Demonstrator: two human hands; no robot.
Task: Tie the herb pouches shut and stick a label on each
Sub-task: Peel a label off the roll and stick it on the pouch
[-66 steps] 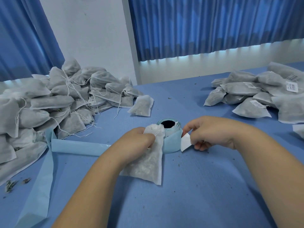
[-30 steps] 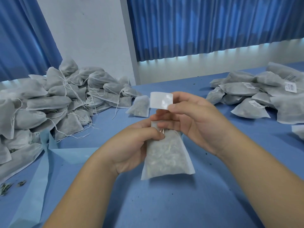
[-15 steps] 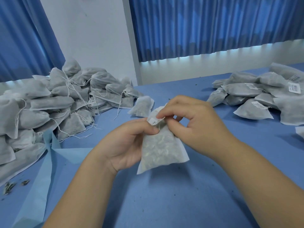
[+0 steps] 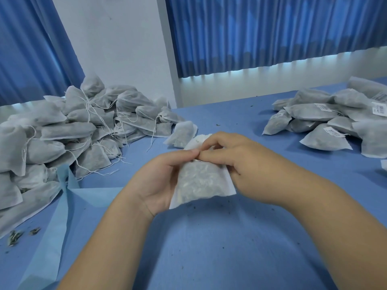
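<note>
A second earlier the right hand (image 4: 234,162) had held a white label clear above the herb pouch (image 4: 201,183). By this moment the label had come down to the pouch's gathered neck and was hidden under the fingers, so I could not tell whether it had stuck flat. The right hand's grip was closed on that neck, thumb and forefinger pinching. The left hand (image 4: 165,176) gripped the same pouch along its left edge, with its thumb tip touching the right forefinger. The pouch was tilted just above the bench (image 4: 209,248), between the two hands. I judged this to be the label being pressed on (no loose string showed at the neck, so the knot was probably done), which would leave the pouch nearly ready for the labelled pile (image 4: 326,122) at the right.

The bench had a blue covering flecked with dark herb crumbs (image 4: 14,240). A large heap of unlabelled pouches (image 4: 62,132) lay at the left with strings trailing, and a single pouch (image 4: 182,133) lay just behind the hands. A pale blue backing strip (image 4: 60,216) ran down the left side. Behind were blue curtains (image 4: 272,32) and a white wall (image 4: 117,49), with light showing under the curtain hem.
</note>
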